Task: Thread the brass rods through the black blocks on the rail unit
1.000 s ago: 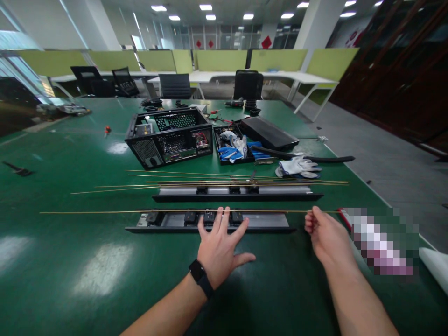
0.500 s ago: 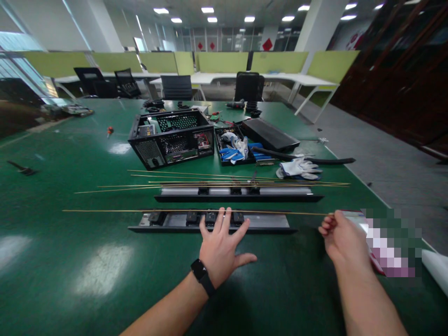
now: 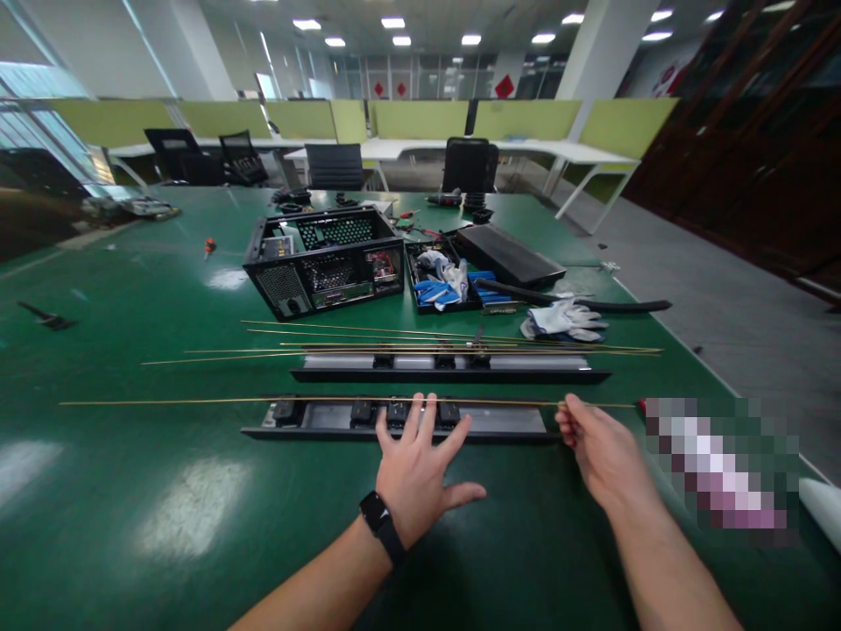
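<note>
A long, thin brass-coloured rod point(image 3: 164, 402) lies lengthwise above the nearer metal channel point(image 3: 503, 419). My right hand point(image 3: 588, 443) pinches it close to the channel's right end, and a short stretch of rod sticks out beyond my fingers. Several small black blocks point(image 3: 363, 411) sit in the channel under the rod. With fingers spread wide, my left hand point(image 3: 420, 469) rests its fingertips over the blocks at the channel's middle; whether they press on the rod I cannot tell. Behind, a second channel point(image 3: 407, 360) holds more black blocks, with several similar rods point(image 3: 216, 352) lying across it.
An open computer case point(image 3: 321, 263) stands farther back on the green table point(image 3: 197, 508). Beside it are a black tray with gloves point(image 3: 443, 280), a long black panel point(image 3: 505, 254) and a white glove point(image 3: 566, 320). A blurred-out item point(image 3: 723, 469) lies at the right.
My right hand has moved left with the rod, and the rod's left end now reaches farther out over the table. My left hand stays in place, fingers spread.
</note>
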